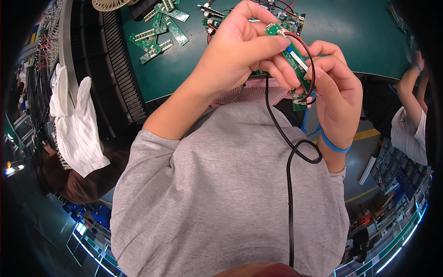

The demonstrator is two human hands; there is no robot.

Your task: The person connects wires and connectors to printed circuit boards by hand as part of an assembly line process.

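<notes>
Both hands are raised over the near edge of the green table (198, 69). Between them is a narrow green circuit board (293, 56) with a white strip, tilted down to the right. My left hand (247, 48) grips its upper part between thumb and fingers. My right hand (339, 85) is closed around the lower part, with thumb and fingertips pinched by a red-and-black wire (310, 48). This wire arcs from a white connector at the board's top to a green board end (300, 102) below the fingers. Whether both green parts are one board is hidden.
Several loose green boards (175, 31) lie on the table's left. Wired boards (297, 23) sit behind my hands. A black ridged conveyor (121, 60) and white gloves (78, 124) are at left. A black cable (290, 184) hangs over my shirt. Another person's arm (408, 87) is at right.
</notes>
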